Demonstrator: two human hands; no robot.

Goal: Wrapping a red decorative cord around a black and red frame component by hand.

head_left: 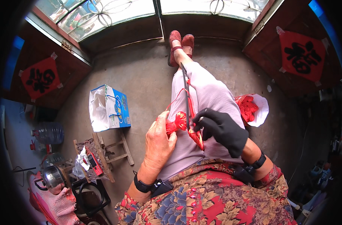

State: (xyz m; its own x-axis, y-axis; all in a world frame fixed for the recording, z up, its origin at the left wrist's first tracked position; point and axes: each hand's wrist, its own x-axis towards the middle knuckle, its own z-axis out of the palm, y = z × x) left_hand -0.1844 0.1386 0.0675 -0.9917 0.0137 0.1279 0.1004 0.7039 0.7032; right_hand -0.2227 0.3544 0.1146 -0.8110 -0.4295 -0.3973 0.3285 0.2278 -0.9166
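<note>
We see a red tassel lying over the lap, close to the centre of the view: a bunched, glossy fan of red threads, with a thin red cord running up toward 12 o'clock along a long dark rod. A second red piece, pointed and patterned, hangs at 5 o'clock from the tassel. The left hand, bare, comes up from 7 o'clock with its back toward us; its fingers curl tightly over the tassel's lower end, pinching the threads. The right hand, in a black glove, reaches in from 4 o'clock, wrist bent, fingertips closed on the rod just beside the tassel. Both wrists wear dark bands. At 3 o'clock from the hands, on the concrete floor, sits a white bag holding more red pieces. At 9 o'clock stands a blue and white paper bag, well apart.
</note>
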